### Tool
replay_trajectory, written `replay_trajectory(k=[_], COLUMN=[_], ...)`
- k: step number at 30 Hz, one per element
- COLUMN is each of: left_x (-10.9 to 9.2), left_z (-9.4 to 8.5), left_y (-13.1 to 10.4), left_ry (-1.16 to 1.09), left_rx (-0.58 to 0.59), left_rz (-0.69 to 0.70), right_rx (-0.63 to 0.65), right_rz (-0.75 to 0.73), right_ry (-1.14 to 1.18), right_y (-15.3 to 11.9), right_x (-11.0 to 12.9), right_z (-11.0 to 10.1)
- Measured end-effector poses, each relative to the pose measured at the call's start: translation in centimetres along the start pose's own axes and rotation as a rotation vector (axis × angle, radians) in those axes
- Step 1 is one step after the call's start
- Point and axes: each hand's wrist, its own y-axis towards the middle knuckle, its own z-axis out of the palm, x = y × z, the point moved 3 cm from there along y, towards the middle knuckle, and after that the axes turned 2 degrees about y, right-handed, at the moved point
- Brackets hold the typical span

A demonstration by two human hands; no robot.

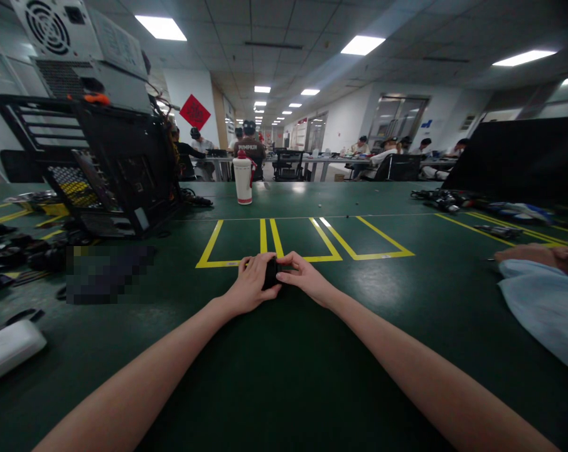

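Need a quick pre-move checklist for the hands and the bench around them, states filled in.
1. Left hand around the black object: ok.
2. Right hand firmly gripping it: cannot tell; it is at the object's right side, but the grip is unclear.
3. Object's full shape visible: not ok, the hands cover much of it.
4. White cup upright and apart from both hands: ok.
5. Computer case apart from the left hand: ok.
6. Neighbor's blue sleeve apart from the right hand: ok.
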Motion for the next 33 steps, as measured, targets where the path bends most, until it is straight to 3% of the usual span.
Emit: replay_trajectory(k=[8,16,26,33], left_x=[0.14,-0.27,-0.45,-0.23], left_z=[0.26,-0.26,-0.47,-0.22], left_y=[0.09,0.00,0.06,-0.01], left_ry=[0.007,0.002,-0.013,-0.014], left_rx=[-0.021,0.011,0.035,0.027], left_rz=[-0.010,-0.010,-0.016,-0.002], right_rx=[-0.058,0.022,-0.041,0.033], right_rz=[-0.008,0.005,0.009,0.014], right_ry=[0.001,0.060,-0.013,0.053], right_y=[0.27,0.12,0.20,0.17], right_x=[-0.27,-0.34,-0.20,-0.37], right_z=[0.10,0.00,0.00,-0.05])
